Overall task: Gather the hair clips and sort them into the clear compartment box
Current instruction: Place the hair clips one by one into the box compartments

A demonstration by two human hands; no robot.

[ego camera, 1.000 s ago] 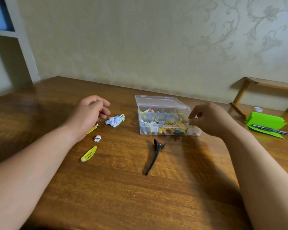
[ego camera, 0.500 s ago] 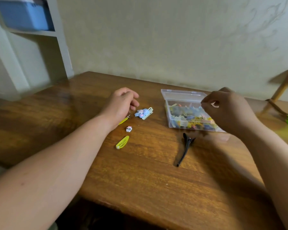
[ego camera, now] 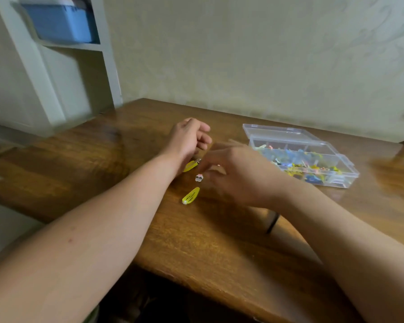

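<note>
On the brown worktop (ego camera: 149,229), a clear box (ego camera: 317,149) is seen at the right, with its lid laid open behind it and many coloured clips kept in its little parts. Three loose clips are found left of the box: a yellow clip (ego camera: 191,194) nearest the front edge, a tiny white clip (ego camera: 199,178) just behind it, and a second yellow clip (ego camera: 189,165) partly covered by the left hand (ego camera: 187,141). The left hand is rested on its side on the wood, its fingers are loosely curled, and nothing is held in it. The right hand (ego camera: 240,178) is blurred; its fingers are stretched out toward the white clip, and nothing is seen gripped in them. Whether the white clip is touched cannot be told. A black clip (ego camera: 272,223) is mostly hidden under the right arm. A white shelf (ego camera: 56,73) with a blue bin (ego camera: 61,24) is seen at the back left.
</note>
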